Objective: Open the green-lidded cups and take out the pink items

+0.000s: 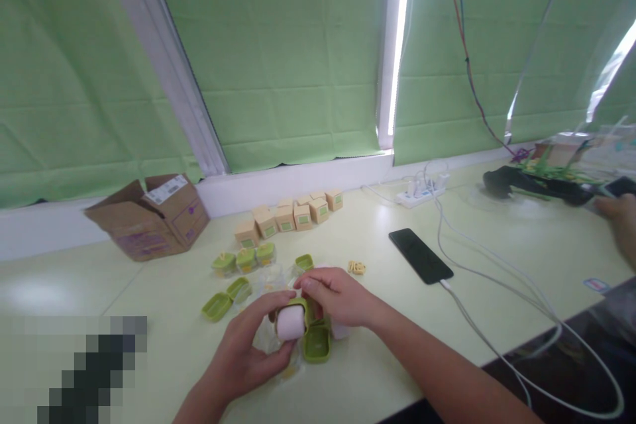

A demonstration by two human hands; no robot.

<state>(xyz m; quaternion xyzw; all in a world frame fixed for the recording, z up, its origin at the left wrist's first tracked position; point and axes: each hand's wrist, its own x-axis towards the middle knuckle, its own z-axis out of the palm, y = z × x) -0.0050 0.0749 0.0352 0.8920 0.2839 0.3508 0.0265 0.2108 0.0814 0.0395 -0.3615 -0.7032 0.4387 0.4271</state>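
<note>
My left hand [243, 348] is closed around a small green case with a pale pink block [291, 322] in it, thumb below and fingers above. My right hand [338, 295] is pinched at the case's upper right edge; what lies between its fingertips is hidden. Just under my hands sits an open green tray [317, 346], with clear plastic pieces around it. To the left are more open green trays [217, 307], and another green tray [304, 263] stands behind my right hand. Several lidded green containers [246, 260] stand in a row beyond.
Several small tan boxes [285, 217] stand at the back, with an open cardboard carton [159, 218] to their left. Small yellow pieces [356, 267] lie right of my hands. A phone [421, 256] is cabled to a power strip [422, 192]. Another person's hand [619, 215] is far right.
</note>
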